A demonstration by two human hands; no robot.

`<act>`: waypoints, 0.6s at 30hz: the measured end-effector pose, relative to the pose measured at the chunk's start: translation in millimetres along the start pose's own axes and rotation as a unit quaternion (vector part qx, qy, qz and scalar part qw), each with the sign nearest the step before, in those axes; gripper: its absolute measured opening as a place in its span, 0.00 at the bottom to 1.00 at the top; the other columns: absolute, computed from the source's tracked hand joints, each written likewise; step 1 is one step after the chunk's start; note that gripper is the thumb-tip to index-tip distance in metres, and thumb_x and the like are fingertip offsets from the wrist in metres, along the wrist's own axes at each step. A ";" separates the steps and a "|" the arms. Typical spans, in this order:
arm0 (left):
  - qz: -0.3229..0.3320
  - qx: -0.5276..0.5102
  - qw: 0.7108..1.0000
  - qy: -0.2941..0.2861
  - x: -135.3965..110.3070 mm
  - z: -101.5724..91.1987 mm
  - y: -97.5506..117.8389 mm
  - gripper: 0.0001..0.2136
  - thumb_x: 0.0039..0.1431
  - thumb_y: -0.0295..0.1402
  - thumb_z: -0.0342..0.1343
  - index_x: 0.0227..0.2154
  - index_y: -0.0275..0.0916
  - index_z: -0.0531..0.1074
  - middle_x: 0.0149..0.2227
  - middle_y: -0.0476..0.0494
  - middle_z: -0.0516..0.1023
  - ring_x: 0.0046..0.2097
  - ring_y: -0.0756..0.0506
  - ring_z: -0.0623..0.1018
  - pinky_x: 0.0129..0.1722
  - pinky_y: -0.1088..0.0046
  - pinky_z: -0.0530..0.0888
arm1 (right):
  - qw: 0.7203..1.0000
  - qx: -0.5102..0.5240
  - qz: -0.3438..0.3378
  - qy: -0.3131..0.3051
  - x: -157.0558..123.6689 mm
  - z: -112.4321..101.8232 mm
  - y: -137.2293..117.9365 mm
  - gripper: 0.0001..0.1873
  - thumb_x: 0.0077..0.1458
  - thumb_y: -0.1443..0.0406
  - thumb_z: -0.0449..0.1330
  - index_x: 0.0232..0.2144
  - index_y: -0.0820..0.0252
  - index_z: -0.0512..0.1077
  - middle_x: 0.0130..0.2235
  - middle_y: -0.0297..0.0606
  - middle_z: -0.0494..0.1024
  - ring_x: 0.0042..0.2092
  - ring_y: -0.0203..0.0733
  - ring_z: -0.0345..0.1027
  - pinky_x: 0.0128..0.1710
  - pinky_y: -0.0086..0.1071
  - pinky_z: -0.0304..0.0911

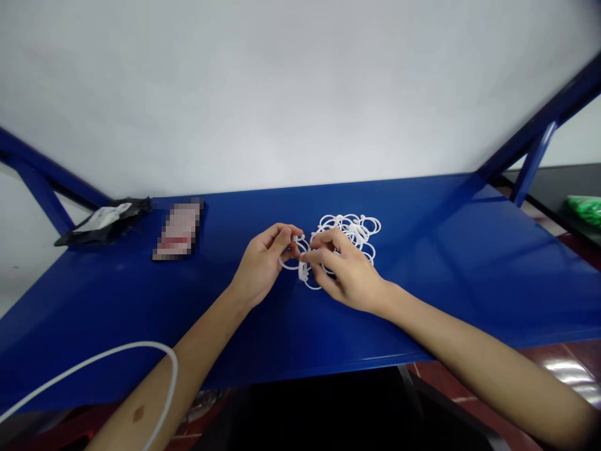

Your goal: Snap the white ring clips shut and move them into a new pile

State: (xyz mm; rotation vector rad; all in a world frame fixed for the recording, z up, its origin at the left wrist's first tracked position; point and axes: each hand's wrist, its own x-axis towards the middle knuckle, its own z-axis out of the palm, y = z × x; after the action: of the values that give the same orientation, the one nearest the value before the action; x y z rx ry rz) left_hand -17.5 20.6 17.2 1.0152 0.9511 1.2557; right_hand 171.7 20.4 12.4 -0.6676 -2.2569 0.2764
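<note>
My left hand (263, 263) pinches a thin white plastic ring (303, 270) between thumb and fingers, just above the blue table. From the other side my right hand (350, 274) reaches in, its bent fingers closed at the same ring; its thumb tip is partly hidden. The ring has a small thicker white part like a clip. Beyond and partly under my right hand lies a tangled pile of white rings (359, 234), several of them overlapping. Whether the held ring is linked to others, I cannot tell.
On the left of the blue table (422, 225) are a black plastic packet (106, 219) with a white label and a blurred-out phone-like object (178, 232). A white cable (117, 346) crosses my left forearm. Blue metal braces (535, 163) stand at both ends.
</note>
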 end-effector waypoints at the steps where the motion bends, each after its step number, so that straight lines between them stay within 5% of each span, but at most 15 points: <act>1: -0.004 0.005 1.000 0.000 -0.2 0.4 0.0 0.14 0.55 0.45 0.66 0.33 0.38 0.78 0.27 0.49 0.71 0.29 0.52 0.72 0.30 0.78 0.71 | 1.000 -0.022 -0.020 -0.010 1.1 -0.6 -0.8 0.13 0.63 0.72 0.51 0.44 0.57 0.73 0.47 0.47 0.71 0.45 0.45 0.69 0.40 0.39 0.69; 4: -0.015 0.022 1.000 0.001 -0.5 0.0 -1.5 0.15 0.56 0.46 0.65 0.34 0.38 0.77 0.26 0.49 0.71 0.29 0.52 0.72 0.30 0.77 0.72 | 0.998 -0.042 -0.016 -0.048 5.4 -0.8 -3.3 0.13 0.64 0.68 0.52 0.44 0.54 0.75 0.46 0.45 0.74 0.45 0.47 0.69 0.42 0.41 0.67; 9: 0.019 0.119 0.993 0.005 0.4 -5.5 -5.9 0.14 0.61 0.47 0.59 0.37 0.40 0.77 0.28 0.49 0.72 0.30 0.51 0.74 0.33 0.74 0.72 | 0.986 0.015 0.157 -0.060 9.6 -2.2 -6.1 0.09 0.63 0.58 0.59 0.41 0.55 0.73 0.38 0.38 0.77 0.38 0.42 0.70 0.37 0.36 0.66; 18: 0.033 0.375 0.923 0.077 4.3 -14.5 0.8 0.14 0.65 0.43 0.52 0.38 0.41 0.78 0.29 0.50 0.74 0.29 0.51 0.70 0.29 0.75 0.66 | 0.989 -0.113 -0.048 -0.082 2.8 -8.7 -1.1 0.19 0.70 0.69 0.46 0.34 0.61 0.75 0.41 0.43 0.78 0.38 0.41 0.66 0.36 0.36 0.60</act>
State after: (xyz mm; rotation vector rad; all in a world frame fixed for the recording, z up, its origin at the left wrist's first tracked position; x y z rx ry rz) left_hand -31.3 26.0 13.8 1.5584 1.5950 1.0413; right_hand 175.9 21.0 20.5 -0.6713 -2.4947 0.0282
